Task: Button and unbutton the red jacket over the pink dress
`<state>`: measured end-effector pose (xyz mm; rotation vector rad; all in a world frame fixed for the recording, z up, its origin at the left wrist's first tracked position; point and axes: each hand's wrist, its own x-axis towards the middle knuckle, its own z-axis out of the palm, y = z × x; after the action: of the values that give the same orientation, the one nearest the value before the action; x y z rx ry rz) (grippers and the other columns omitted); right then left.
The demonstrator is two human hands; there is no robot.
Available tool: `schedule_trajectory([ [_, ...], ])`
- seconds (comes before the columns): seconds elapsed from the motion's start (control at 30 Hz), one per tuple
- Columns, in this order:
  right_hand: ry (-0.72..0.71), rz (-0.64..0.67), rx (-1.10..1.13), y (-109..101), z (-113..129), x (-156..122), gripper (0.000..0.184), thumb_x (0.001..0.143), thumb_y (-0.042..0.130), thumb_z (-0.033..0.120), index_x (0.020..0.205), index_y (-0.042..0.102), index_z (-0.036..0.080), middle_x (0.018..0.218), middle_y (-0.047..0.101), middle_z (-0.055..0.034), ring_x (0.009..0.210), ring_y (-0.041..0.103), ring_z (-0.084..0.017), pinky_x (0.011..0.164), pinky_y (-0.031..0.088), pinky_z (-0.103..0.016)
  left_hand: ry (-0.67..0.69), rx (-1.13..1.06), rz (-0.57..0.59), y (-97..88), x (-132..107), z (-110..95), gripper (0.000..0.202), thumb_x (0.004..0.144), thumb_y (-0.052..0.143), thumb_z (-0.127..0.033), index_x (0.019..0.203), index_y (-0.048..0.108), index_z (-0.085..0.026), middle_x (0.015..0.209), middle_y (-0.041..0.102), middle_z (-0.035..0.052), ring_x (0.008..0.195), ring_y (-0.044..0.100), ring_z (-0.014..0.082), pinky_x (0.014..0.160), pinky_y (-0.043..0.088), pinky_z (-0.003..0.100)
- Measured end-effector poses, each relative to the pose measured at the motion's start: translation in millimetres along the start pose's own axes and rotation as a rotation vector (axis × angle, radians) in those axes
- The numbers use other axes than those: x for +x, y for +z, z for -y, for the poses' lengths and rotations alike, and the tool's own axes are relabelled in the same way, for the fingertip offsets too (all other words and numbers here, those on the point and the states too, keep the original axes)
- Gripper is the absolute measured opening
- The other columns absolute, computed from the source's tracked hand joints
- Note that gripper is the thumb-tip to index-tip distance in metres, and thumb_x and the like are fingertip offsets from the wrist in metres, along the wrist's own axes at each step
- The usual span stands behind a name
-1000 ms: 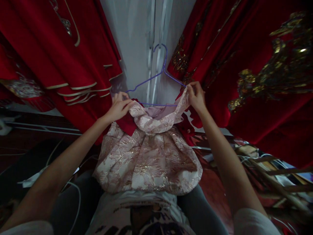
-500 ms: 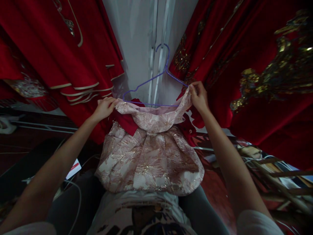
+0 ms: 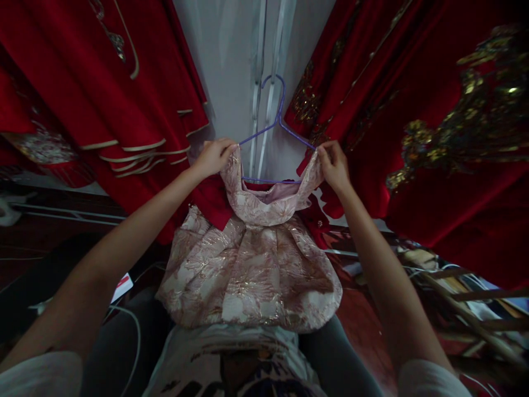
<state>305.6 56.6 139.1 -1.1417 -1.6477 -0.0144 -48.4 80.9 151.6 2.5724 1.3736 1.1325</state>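
Observation:
A small pink and gold brocade dress (image 3: 252, 264) hangs in front of me on a purple wire hanger (image 3: 275, 118). My left hand (image 3: 212, 157) is closed on the dress's left shoulder strap, held up against the hanger's left arm. On the other side, my right hand (image 3: 334, 165) pinches the right shoulder strap at the hanger's right end. A red bow or lining (image 3: 212, 204) shows beside the bodice. The skirt drapes down over my lap.
Red embroidered garments hang at the left (image 3: 95, 94) and at the right (image 3: 433, 127), close on both sides. A pale wall with vertical strips (image 3: 248, 55) lies behind the hanger. Cables (image 3: 132, 325) and wooden slats (image 3: 467, 309) lie low at the sides.
My left hand has lifted the left strap up and to the right, onto the hanger's left arm. The right hand has stayed at the hanger's right end.

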Motion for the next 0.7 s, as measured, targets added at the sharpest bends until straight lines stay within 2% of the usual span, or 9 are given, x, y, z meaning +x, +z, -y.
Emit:
schedule_trajectory([
  [0.1, 0.008, 0.011, 0.004, 1, -2, 3, 0.046, 0.088, 0.042, 0.065, 0.097, 0.06, 0.023, 0.088, 0.063, -0.0057, 0.086, 0.06, -0.023, 0.084, 0.048, -0.041, -0.018, -0.112, 0.04, 0.0, -3, 2, 0.053, 0.093, 0.035, -0.054, 0.11, 0.067, -0.015, 0.105, 0.07, 0.0072, 0.097, 0.061, 0.0217, 0.088, 0.044, 0.031],
  [0.2, 0.014, 0.022, 0.017, 3, -4, 5, 0.047, 0.087, 0.042, 0.066, 0.097, 0.059, 0.023, 0.087, 0.063, -0.005, 0.085, 0.06, -0.022, 0.083, 0.048, -0.04, -0.094, -0.213, 0.079, -7.4, -3, 16, 0.061, 0.09, 0.037, -0.061, 0.111, 0.067, -0.013, 0.101, 0.071, 0.0072, 0.097, 0.062, 0.0224, 0.086, 0.046, 0.03],
  [0.33, 0.034, 0.037, 0.032, 5, -6, 5, 0.048, 0.087, 0.042, 0.067, 0.097, 0.059, 0.023, 0.087, 0.062, -0.0052, 0.085, 0.059, -0.022, 0.082, 0.049, -0.04, -0.263, -0.326, -0.028, -9.6, -7, 55, 0.061, 0.096, 0.022, -0.052, 0.117, 0.061, -0.011, 0.1, 0.07, 0.0114, 0.092, 0.064, 0.0191, 0.088, 0.048, 0.033],
  [0.37, 0.039, 0.038, 0.033, 6, -6, 4, 0.048, 0.087, 0.042, 0.067, 0.097, 0.059, 0.023, 0.087, 0.062, -0.0054, 0.085, 0.059, -0.023, 0.081, 0.049, -0.04, -0.294, -0.306, -0.048, -7.0, -12, 67, 0.057, 0.095, 0.024, -0.048, 0.119, 0.06, -0.011, 0.1, 0.07, 0.0117, 0.091, 0.064, 0.0188, 0.089, 0.049, 0.034],
  [0.43, 0.044, 0.04, 0.033, 6, -6, 4, 0.047, 0.087, 0.042, 0.066, 0.096, 0.059, 0.023, 0.087, 0.062, -0.0058, 0.084, 0.059, -0.023, 0.081, 0.049, -0.04, -0.315, -0.193, -0.05, 1.9, -25, 89, 0.045, 0.089, 0.04, -0.042, 0.12, 0.058, -0.014, 0.102, 0.07, 0.0104, 0.091, 0.064, 0.0206, 0.09, 0.049, 0.037],
  [0.5, 0.049, 0.042, 0.03, 6, -5, 3, 0.047, 0.087, 0.042, 0.066, 0.096, 0.059, 0.023, 0.087, 0.062, -0.0063, 0.084, 0.059, -0.023, 0.081, 0.048, -0.041, -0.214, -0.122, 0.163, 14.0, -41, 105, 0.041, 0.075, 0.057, -0.038, 0.11, 0.063, -0.016, 0.107, 0.069, 0.0094, 0.098, 0.064, 0.0234, 0.094, 0.047, 0.036],
  [0.57, 0.063, 0.048, 0.019, 6, -5, 3, 0.047, 0.087, 0.041, 0.066, 0.097, 0.059, 0.023, 0.088, 0.062, -0.0066, 0.085, 0.059, -0.023, 0.081, 0.048, -0.041, -0.161, -0.096, 0.299, 25.9, -54, 115, 0.037, 0.069, 0.061, -0.038, 0.099, 0.067, -0.017, 0.105, 0.07, 0.0087, 0.1, 0.063, 0.0252, 0.096, 0.046, 0.036],
  [0.6, 0.072, 0.052, 0.012, 6, -6, 3, 0.047, 0.087, 0.04, 0.066, 0.098, 0.059, 0.024, 0.089, 0.062, -0.0067, 0.086, 0.059, -0.024, 0.081, 0.048, -0.041, -0.161, -0.094, 0.315, 30.5, -58, 117, 0.035, 0.068, 0.061, -0.039, 0.095, 0.068, -0.017, 0.103, 0.071, 0.0086, 0.099, 0.063, 0.0258, 0.096, 0.046, 0.036],
  [0.7, 0.081, 0.066, 0.001, 6, -6, 3, 0.047, 0.088, 0.04, 0.065, 0.099, 0.059, 0.024, 0.091, 0.063, -0.0072, 0.088, 0.06, -0.024, 0.082, 0.048, -0.042, -0.27, -0.115, 0.233, 33.2, -59, 118, 0.035, 0.068, 0.06, -0.042, 0.09, 0.068, -0.016, 0.094, 0.072, 0.0086, 0.093, 0.064, 0.0252, 0.09, 0.048, 0.036],
])
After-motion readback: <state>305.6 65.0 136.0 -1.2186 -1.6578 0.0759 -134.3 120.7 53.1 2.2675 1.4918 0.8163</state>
